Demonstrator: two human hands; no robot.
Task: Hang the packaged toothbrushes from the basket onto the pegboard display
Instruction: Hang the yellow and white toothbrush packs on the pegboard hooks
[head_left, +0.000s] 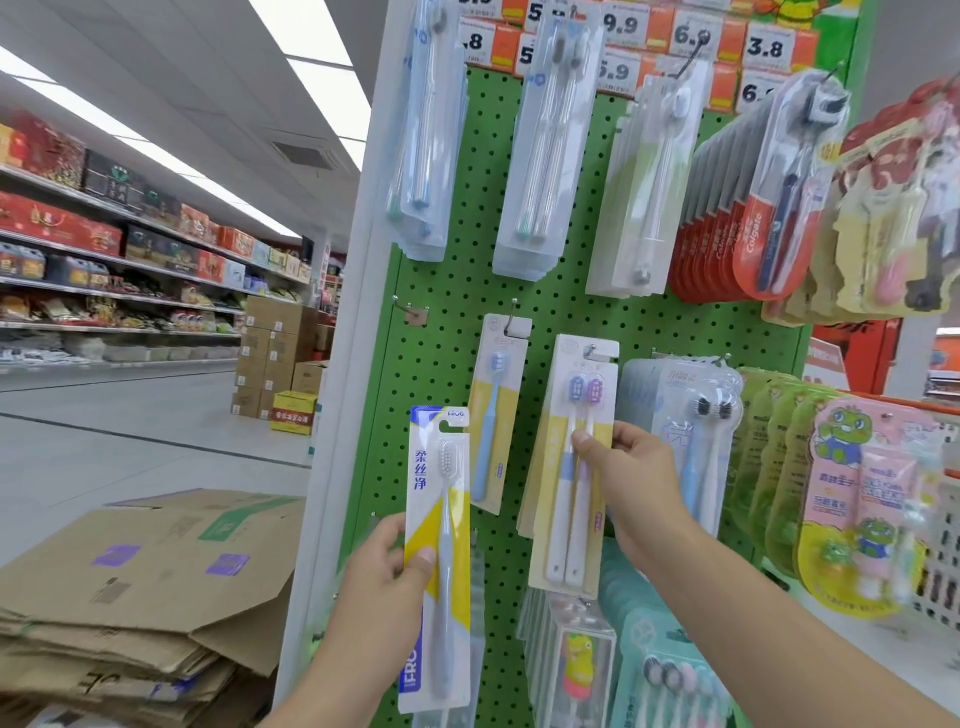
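2 hands each grip 1 pack: single toothbrush, twin-pack at pegboard.

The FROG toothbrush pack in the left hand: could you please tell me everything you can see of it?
The FROG pack is a long, narrow card, white with a yellow diagonal band, blue edging at the top left, blue Chinese characters down its left side and a blue patch at the bottom. A clear blister holds one pale grey-blue toothbrush with white bristles, head up. A hook slot is cut in its top. It stands nearly upright before the green pegboard, not on a peg. The left hand grips its middle, thumb on the front.
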